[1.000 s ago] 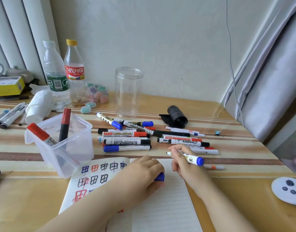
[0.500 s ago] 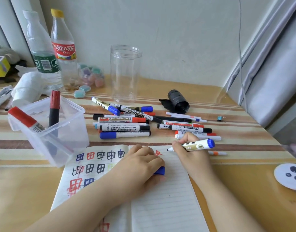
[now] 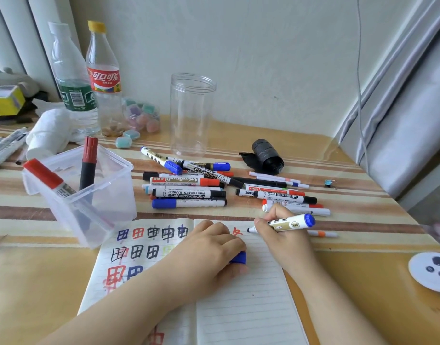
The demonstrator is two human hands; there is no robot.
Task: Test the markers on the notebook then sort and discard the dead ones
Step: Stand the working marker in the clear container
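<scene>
Gripping one blue marker (image 3: 286, 223), the right hand (image 3: 283, 235) writes; left hand (image 3: 214, 247) clasps one blue cap (image 3: 238, 258); two red markers (image 3: 89, 160) binned, seemingly.

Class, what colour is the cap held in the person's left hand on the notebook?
Blue. The cap peeks out from under the left hand, seen in the head view.

head: worn, single view | faces forward and down | close over table (image 3: 313, 282) | wide-angle, edges likely distorted

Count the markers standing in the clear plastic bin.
2. A red-capped marker leans at the clear plastic bin's front left corner; a dark marker with a red cap stands toward the back. None seems hidden through the clear walls.
</scene>
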